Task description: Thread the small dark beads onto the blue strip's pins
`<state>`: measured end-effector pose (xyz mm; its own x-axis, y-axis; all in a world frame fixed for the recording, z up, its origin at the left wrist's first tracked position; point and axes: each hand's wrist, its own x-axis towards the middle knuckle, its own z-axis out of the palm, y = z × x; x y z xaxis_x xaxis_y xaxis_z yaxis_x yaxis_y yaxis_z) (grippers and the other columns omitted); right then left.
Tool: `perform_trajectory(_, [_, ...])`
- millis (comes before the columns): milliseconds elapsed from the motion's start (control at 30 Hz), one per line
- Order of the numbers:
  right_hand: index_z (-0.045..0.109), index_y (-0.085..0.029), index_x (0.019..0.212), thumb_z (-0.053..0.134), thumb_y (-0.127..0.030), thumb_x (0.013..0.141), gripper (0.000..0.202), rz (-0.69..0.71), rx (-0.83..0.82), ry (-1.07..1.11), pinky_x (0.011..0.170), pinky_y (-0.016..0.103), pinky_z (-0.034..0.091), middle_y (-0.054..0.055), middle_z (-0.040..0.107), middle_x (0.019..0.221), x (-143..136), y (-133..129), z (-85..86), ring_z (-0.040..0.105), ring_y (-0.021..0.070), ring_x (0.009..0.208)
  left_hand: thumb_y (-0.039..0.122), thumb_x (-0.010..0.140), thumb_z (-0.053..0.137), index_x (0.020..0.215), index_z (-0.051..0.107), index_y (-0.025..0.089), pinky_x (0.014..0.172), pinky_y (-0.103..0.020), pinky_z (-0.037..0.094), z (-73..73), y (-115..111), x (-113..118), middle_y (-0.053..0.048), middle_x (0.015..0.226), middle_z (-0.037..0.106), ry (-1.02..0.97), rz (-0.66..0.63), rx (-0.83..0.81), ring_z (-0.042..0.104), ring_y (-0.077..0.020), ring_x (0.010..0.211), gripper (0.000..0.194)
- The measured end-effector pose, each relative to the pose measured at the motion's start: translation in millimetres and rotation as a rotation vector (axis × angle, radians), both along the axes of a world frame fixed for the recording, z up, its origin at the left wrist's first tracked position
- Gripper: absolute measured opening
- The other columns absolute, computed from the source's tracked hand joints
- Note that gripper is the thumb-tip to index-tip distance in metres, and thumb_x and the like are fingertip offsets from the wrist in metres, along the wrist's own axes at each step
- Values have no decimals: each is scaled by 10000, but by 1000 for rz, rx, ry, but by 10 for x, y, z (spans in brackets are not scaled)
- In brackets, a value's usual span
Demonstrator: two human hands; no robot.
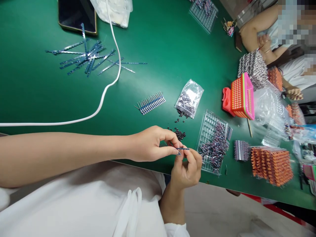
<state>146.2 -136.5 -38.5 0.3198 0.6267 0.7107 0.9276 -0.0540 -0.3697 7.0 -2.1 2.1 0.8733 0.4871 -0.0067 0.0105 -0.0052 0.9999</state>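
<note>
My left hand [155, 144] reaches in from the left, its thumb and fingers closed in a pinch. My right hand [188, 167] comes up from below, also pinching, and its fingertips nearly meet those of the left. Between them is a thin blue strip [183, 148], with fine reddish wires by the left fingers; the fingers hide much of it. Just beyond the hands lies a heap of small dark beads [180, 134]. A clear bag [190, 98] of similar beads lies farther off. Right of my hands, a clear plastic tray [213, 141] holds many thin wire-legged parts.
Loose blue toothed strips [89, 57] lie at upper left, near a dark tablet [77, 16] and a white cable [103, 95]. A filled strip [151, 103] rests mid-table. Baskets [239, 95] and orange stacks [271, 166] stand right; another person's hand [293, 93] is beyond.
</note>
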Motion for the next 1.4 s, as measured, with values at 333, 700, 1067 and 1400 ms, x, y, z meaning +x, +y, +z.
perform_trajectory(333, [671,-212,954,668,-162,870,98,43,-10,275,669,286,556,23,654,875,-34,16,14,655,138,800,314,870,644,911,723,159,775,-253,522,36,34,20,-31,889,767,106,26,-75,689,-156,832,180])
perform_trajectory(700, [638,-177,871,622,-233,895,63,90,-30,701,574,246,479,12,568,825,-101,17,65,596,118,712,308,841,677,872,719,150,678,-223,493,11,16,33,-1,787,742,119,60,-196,656,-119,720,167])
perform_trajectory(1067, [639,-186,869,633,-220,887,39,116,-34,738,579,254,465,5,560,823,-98,21,84,588,118,707,287,816,699,855,732,150,697,-224,505,19,4,42,-5,790,751,134,74,-209,675,-127,746,147])
perform_trajectory(1400, [641,-188,874,632,-219,889,36,123,-24,744,585,255,466,0,556,815,-94,18,70,586,116,706,297,821,697,856,729,151,699,-223,514,10,16,44,-6,797,755,122,69,-221,679,-125,740,154])
